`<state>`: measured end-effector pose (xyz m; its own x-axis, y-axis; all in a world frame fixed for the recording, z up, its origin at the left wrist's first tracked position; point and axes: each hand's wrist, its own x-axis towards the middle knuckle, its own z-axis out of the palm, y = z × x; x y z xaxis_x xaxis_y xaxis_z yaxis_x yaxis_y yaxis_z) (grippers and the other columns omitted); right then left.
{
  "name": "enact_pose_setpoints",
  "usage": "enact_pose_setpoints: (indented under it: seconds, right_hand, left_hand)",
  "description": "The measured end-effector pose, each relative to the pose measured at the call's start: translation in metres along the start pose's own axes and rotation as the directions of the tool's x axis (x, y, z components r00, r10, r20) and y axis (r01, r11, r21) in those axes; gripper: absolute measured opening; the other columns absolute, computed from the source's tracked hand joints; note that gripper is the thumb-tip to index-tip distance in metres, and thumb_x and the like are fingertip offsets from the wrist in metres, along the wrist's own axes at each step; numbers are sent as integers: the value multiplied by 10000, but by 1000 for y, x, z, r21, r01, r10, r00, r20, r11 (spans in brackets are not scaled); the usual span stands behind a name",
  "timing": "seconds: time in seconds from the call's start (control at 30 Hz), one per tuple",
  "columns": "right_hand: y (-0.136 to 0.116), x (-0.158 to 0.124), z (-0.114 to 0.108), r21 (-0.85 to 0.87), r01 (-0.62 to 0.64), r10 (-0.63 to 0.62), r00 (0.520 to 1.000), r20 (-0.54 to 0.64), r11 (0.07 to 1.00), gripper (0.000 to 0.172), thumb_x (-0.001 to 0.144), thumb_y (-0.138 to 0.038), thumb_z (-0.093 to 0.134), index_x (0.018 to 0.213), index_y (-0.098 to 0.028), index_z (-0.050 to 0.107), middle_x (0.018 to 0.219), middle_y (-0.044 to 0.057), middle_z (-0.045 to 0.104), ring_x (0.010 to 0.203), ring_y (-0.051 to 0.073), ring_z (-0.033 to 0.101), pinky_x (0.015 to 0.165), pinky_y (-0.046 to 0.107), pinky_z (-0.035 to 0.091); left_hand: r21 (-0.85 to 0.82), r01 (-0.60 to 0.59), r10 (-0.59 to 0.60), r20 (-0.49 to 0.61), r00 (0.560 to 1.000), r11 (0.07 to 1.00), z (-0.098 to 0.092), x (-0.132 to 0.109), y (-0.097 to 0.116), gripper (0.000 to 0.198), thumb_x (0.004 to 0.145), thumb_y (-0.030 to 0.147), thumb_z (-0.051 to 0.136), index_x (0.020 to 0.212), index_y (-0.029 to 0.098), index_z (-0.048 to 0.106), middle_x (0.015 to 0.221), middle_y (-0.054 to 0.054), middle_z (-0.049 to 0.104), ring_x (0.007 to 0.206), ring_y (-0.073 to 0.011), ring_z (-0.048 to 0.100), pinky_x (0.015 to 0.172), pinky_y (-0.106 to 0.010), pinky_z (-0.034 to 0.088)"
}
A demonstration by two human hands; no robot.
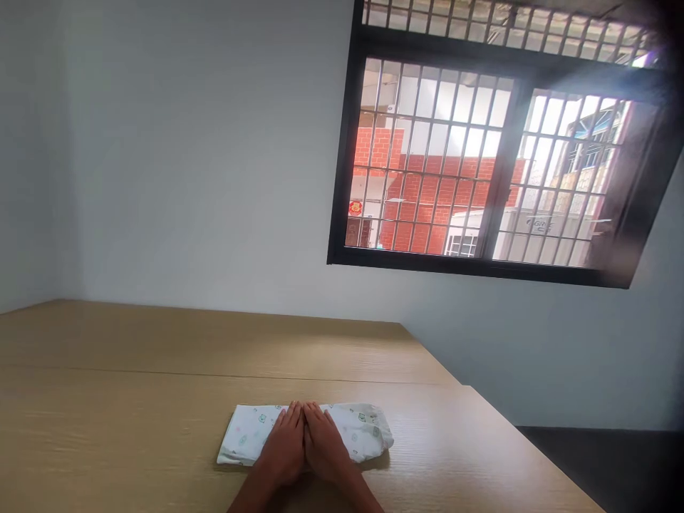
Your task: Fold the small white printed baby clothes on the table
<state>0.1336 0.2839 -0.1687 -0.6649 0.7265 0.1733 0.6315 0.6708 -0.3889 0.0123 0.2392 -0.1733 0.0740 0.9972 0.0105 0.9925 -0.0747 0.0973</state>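
Outside the window [427,157], you can just make out blurred letters, possibly "GREE", on a white panel [539,226]; the red round sign [355,207] and the small prints on the folded cloth [358,427] stay unreadable.

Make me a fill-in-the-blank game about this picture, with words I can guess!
The left hand and the right hand both rest on a folded cloth that is mostly ____.
The cloth lies on a table made of ____.
The window has metal ____ across it.
Through the window you can see a wall made of red ____.

Missing words: white, wood, bars, bricks.
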Motion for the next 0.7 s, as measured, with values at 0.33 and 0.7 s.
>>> enact_pose_setpoints:
  seconds: [0.33, 0.7]
  right_hand:
    - [46, -30, -43, -472, -174, 252, 962, 106, 864, 605, 1115, -418, 377, 1538, -7, 239, 1530, 114, 136, 1413, 250, 58, 1178, 442, 112]
    - [7, -34, -36, -357, 29, 1, 996, 84, 934, 501, 1072, -268, 415, 1537, -104, 326, 1547, 23, 76, 1406, 229, -84, 1174, 479, 131]
  left_hand:
    - [2, 55, -55, -15, 998, 998, 13, -35, -80, 722, 1018, 539, 208, 1501, 6, 146, 1537, -105, 68, 1427, -224, 62, 1200, -445, 141]
    - [-70, 1, -9, -108, 994, 998, 16, -38, -38, 571, 1025, 388, 118, 1512, 140, 284, 1540, 5, 153, 1423, -158, 70, 1203, -397, 169]
